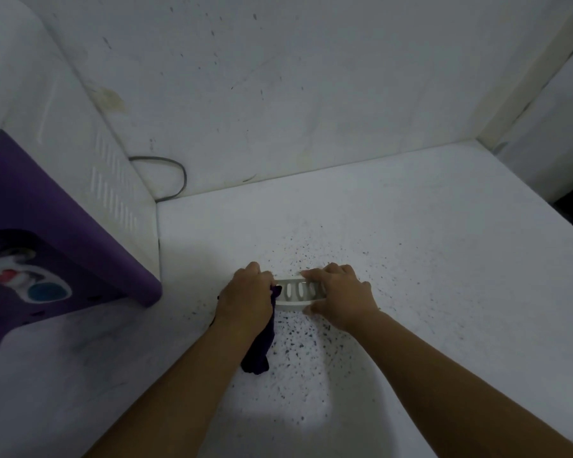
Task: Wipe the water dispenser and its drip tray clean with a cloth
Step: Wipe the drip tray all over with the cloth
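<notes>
A small white slotted drip tray (298,294) lies on the speckled white counter (427,259), between my two hands. My right hand (339,295) grips its right end, fingers curled over the far rim and thumb on the near rim. My left hand (247,297) is closed on a dark purple cloth (260,347) and presses it against the tray's left end; the cloth's loose tail hangs down toward me. The water dispenser (57,180), white with a purple front panel and two taps, stands at the left.
A grey power cord (176,173) loops behind the dispenser against the stained white wall (278,94). The counter's right edge (543,206) drops off into a dark gap. Dark specks are scattered around the tray.
</notes>
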